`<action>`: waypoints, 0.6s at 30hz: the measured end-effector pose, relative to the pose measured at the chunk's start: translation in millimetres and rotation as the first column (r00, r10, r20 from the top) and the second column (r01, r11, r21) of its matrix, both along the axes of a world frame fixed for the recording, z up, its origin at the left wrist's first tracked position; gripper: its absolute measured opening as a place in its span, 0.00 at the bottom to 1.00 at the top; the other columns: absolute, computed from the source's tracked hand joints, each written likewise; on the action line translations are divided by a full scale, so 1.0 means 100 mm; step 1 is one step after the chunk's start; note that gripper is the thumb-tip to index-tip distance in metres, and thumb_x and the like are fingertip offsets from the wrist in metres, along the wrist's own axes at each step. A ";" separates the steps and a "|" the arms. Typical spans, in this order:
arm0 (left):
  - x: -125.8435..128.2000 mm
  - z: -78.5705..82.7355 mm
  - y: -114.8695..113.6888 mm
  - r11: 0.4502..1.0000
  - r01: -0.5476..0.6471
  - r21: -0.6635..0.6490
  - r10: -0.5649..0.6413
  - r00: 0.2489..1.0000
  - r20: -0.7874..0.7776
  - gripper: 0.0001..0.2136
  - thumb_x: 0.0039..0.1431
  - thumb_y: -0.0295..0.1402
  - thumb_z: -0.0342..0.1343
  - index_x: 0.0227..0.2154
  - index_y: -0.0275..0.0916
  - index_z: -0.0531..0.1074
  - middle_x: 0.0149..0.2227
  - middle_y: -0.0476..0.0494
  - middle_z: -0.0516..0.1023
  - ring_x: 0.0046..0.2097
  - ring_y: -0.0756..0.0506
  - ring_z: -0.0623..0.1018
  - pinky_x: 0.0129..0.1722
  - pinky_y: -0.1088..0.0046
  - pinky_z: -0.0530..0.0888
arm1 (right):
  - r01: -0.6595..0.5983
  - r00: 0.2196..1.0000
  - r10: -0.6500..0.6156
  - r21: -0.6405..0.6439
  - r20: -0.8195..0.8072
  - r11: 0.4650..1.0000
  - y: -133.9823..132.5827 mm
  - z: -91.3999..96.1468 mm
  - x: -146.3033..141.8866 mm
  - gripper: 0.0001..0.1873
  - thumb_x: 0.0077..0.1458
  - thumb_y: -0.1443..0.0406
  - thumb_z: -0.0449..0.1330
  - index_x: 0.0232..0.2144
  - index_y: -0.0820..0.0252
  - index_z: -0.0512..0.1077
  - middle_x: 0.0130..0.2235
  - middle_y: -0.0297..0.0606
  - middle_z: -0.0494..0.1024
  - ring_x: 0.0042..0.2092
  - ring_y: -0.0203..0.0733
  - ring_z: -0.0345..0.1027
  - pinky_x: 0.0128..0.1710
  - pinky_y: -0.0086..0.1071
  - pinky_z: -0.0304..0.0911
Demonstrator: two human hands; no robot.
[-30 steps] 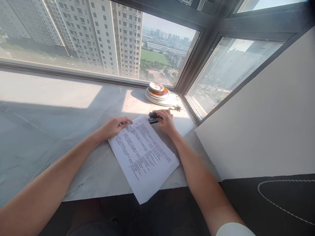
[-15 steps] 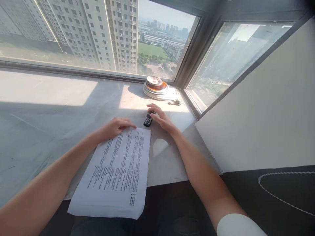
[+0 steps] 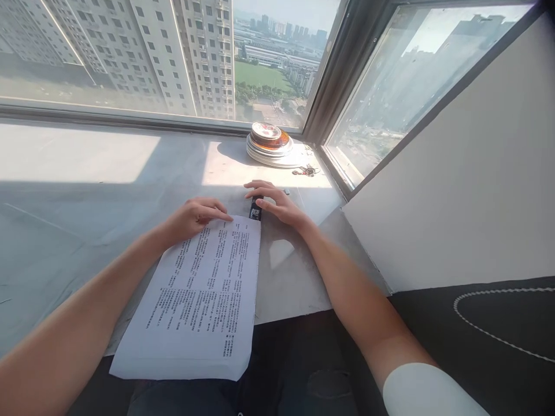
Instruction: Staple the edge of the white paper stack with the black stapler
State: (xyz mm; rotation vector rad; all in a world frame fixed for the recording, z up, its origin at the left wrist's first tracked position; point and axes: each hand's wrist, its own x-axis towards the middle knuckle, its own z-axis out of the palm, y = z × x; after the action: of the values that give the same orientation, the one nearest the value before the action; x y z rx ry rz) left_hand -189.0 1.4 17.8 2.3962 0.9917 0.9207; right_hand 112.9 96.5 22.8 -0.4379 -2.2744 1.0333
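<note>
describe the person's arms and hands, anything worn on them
Both forearms are bare. The left hand and right hand show no gloves, rings or watch. A white sleeve covers the right upper arm at the picture's lower edge. No sleeve is in view on the left arm.

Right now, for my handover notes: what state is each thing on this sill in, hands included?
printed sheets: flat, print up, near edge overhanging the sill.
stapler: lying at the sheets' far right corner, partly covered.
left hand: open, fingertips on the sheets' far edge.
right hand: open, resting over the stapler.
plates: stacked in the sunlit corner.
keys: lying loose beside the plates.
</note>
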 end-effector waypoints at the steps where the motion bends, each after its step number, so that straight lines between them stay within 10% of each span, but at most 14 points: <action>1: 0.00 0.00 0.01 1.000 -0.003 0.007 0.003 1.000 -0.003 0.18 0.70 0.26 0.53 0.48 0.49 0.87 0.46 0.42 0.86 0.45 0.46 0.84 0.45 0.68 0.80 | -0.005 1.000 0.005 0.003 0.001 1.000 0.00 0.00 0.00 0.19 0.73 0.44 0.56 0.52 0.43 0.80 0.68 0.33 0.73 0.75 0.52 0.55 0.78 0.58 0.49; 18: 0.00 -0.02 0.02 0.998 -0.048 -0.032 0.044 0.993 -0.110 0.21 0.64 0.22 0.51 0.47 0.45 0.88 0.47 0.44 0.86 0.45 0.47 0.82 0.48 0.70 0.77 | -0.055 0.998 0.057 0.056 -0.039 0.997 -0.02 -0.06 -0.09 0.24 0.75 0.43 0.53 0.48 0.49 0.80 0.66 0.38 0.74 0.72 0.50 0.59 0.76 0.54 0.53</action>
State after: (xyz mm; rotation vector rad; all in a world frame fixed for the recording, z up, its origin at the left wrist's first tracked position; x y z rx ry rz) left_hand -189.4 3.3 15.8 2.4257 1.0982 0.7886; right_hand 103.5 94.5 16.8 -0.3294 -2.2846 0.9962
